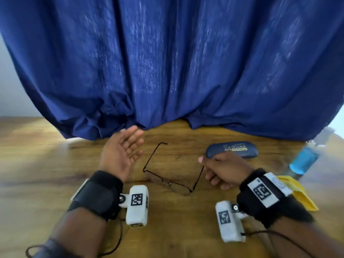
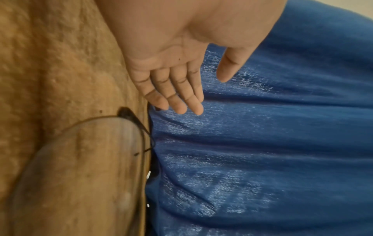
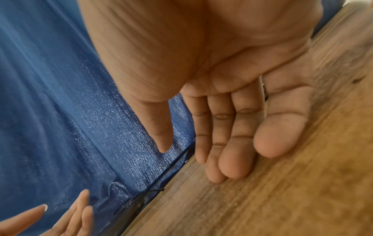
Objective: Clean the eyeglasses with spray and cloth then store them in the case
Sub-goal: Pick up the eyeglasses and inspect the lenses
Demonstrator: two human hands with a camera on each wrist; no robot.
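Apparently nothing is cleaned yet: eyeglasses (image 1: 171, 170) lie unfolded, case (image 1: 231, 149) closed behind them, spray bottle (image 1: 305, 161) and cloth (image 1: 301, 194) untouched; left hand (image 1: 121, 153) and right hand (image 1: 221, 168) relaxed, empty.

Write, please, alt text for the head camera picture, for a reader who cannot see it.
Open eyeglasses lie on a wooden table between two empty, open hands: left hand, right hand. Behind the right hand lies a closed blue case; a spray bottle and yellow cloth are at the right, a blue curtain behind.
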